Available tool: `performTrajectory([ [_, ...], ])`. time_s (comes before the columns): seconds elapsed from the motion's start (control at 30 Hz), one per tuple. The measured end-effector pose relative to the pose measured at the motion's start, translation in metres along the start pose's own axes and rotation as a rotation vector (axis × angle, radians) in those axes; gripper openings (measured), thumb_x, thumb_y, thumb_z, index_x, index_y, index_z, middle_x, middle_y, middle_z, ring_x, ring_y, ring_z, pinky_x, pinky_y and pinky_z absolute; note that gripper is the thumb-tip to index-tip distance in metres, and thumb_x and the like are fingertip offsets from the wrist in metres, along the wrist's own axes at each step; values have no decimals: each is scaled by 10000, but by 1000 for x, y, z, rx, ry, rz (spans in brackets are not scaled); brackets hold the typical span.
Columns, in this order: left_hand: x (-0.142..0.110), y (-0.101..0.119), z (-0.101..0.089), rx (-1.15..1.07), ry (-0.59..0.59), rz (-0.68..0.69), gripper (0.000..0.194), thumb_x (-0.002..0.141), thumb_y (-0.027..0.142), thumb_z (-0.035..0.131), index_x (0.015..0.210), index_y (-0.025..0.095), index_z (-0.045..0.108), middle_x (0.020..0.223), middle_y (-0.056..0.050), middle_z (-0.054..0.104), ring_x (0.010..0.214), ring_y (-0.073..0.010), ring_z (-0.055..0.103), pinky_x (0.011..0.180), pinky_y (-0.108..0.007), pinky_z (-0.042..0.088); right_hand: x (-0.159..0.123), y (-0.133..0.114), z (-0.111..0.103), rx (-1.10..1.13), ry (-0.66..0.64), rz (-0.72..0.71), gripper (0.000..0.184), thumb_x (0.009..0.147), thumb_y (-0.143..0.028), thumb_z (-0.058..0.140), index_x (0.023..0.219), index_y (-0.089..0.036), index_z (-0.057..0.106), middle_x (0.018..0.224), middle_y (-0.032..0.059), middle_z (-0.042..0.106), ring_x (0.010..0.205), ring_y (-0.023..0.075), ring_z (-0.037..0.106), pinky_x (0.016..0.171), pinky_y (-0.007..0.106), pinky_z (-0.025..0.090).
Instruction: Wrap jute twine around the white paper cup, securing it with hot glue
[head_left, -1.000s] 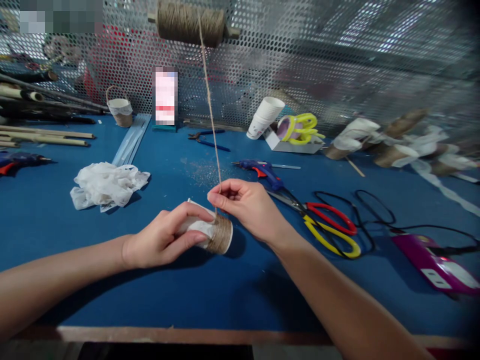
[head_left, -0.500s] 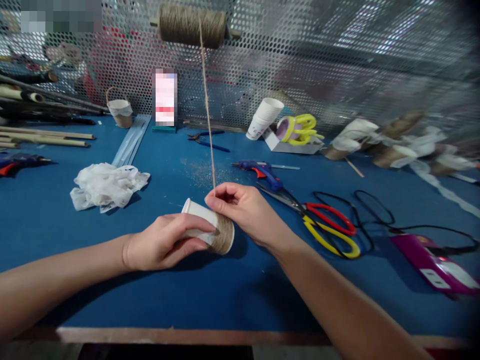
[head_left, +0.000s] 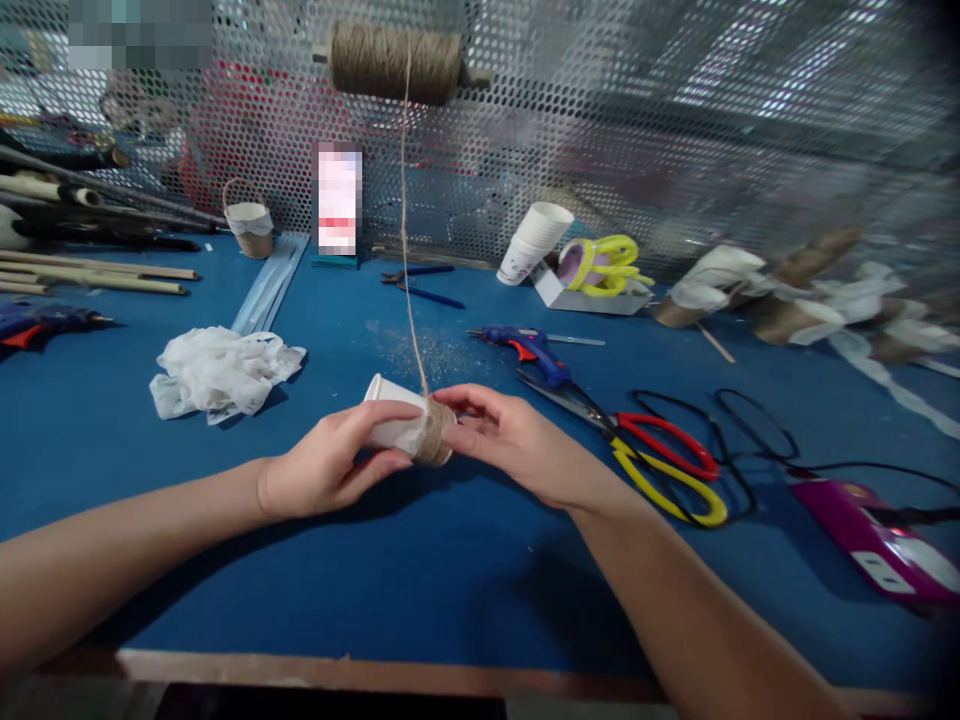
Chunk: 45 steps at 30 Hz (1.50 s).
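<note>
A white paper cup [head_left: 395, 432] lies on its side, its rim toward the left and brown twine wound around its base end. My left hand [head_left: 334, 455] is closed on the white part, thumb below and fingers above. At the wound end, my right hand [head_left: 499, 435] grips the cup's base between thumb and fingers. A strand of twine [head_left: 410, 290] runs from the cup, slightly slack, up to the twine spool [head_left: 395, 62] on a rod at the mesh panel.
Scissors [head_left: 592, 410] and a blue glue gun [head_left: 525, 347] lie right of my hands, with a purple power strip [head_left: 874, 540] beyond. White lace [head_left: 225, 370] is heaped at the left. Pliers [head_left: 424, 283], stacked cups [head_left: 534, 243] and a phone [head_left: 337, 200] are at the back.
My right hand has shifted from pinching the twine to gripping the cup's wound base. The cup has lifted slightly, and the strand has gone from taut to slightly slack.
</note>
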<state>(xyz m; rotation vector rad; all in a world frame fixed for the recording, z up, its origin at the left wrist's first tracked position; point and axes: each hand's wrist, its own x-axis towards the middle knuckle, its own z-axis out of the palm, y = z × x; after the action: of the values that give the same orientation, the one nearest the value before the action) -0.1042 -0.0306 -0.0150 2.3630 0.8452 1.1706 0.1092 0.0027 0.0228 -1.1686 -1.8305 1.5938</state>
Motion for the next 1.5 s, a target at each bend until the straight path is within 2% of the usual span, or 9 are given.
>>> performTrajectory([
  [0.17, 4, -3, 0, -255, -1, -294, 332, 893, 295, 484, 1184, 143, 431, 946, -70, 604, 723, -124, 573, 627, -212, 472, 4, 9, 9, -114, 125, -119, 465, 682, -290, 724, 1094, -214, 520, 1088, 77, 605, 899, 192, 618, 834, 406, 507],
  [0.37, 4, -5, 3, -254, -44, -407, 288, 881, 231, 467, 1156, 144, 474, 913, -43, 633, 691, -113, 550, 626, -212, 444, 5, 11, 12, -293, 103, -165, 471, 703, -311, 707, 1126, -207, 527, 1134, 98, 580, 975, 215, 579, 843, 420, 480],
  [0.5, 2, -5, 3, -235, -67, -399, 292, 880, 253, 461, 1147, 138, 483, 865, -34, 631, 639, -109, 530, 581, -204, 426, 19, 3, 5, -242, 153, -165, 314, 807, -405, 583, 1009, -165, 593, 990, 91, 635, 895, 189, 592, 789, 358, 474],
  [0.63, 3, -4, 2, -204, -79, -390, 296, 882, 265, 457, 1150, 140, 482, 854, -33, 627, 638, -112, 528, 589, -209, 426, 56, -15, -6, -91, 182, -156, 325, 842, -458, 530, 804, -149, 622, 756, 45, 621, 561, 96, 503, 526, 246, 428],
  [0.77, 3, -4, 3, -184, -93, -369, 285, 882, 255, 450, 1141, 142, 488, 857, -37, 624, 627, -107, 521, 573, -205, 418, 92, -40, -12, 130, 192, -196, 212, 863, -306, 554, 738, -142, 605, 776, 42, 637, 447, 37, 398, 384, 188, 324],
  [0.87, 3, -5, 3, -181, -99, -367, 283, 883, 256, 450, 1139, 142, 489, 844, -34, 625, 620, -105, 526, 563, -201, 419, 105, -53, -11, 192, 232, -218, 93, 847, -172, 562, 768, -148, 604, 704, 8, 629, 439, 32, 426, 383, 165, 352],
  [1.03, 3, -4, 2, -223, -119, -341, 295, 888, 250, 449, 1162, 143, 472, 897, -57, 645, 719, -138, 575, 621, -229, 452, 94, -42, -1, 86, 190, -201, 62, 802, -123, 559, 788, -159, 608, 589, -30, 587, 492, 80, 563, 461, 208, 478],
  [1.3, -1, 0, 3, -295, -190, -302, 298, 878, 224, 460, 1161, 139, 491, 1046, -95, 634, 819, -159, 596, 732, -271, 470, 62, 6, 6, -252, -86, -41, 110, 743, -169, 601, 791, -155, 699, 668, 4, 665, 566, 93, 567, 540, 223, 466],
  [1.5, 1, 3, 3, -244, -230, -292, 292, 876, 217, 460, 1156, 140, 487, 1015, -88, 648, 742, -134, 597, 674, -243, 466, 62, 8, 7, -287, -61, -6, 139, 752, -200, 603, 831, -153, 708, 652, 4, 668, 517, 82, 537, 505, 213, 456],
])
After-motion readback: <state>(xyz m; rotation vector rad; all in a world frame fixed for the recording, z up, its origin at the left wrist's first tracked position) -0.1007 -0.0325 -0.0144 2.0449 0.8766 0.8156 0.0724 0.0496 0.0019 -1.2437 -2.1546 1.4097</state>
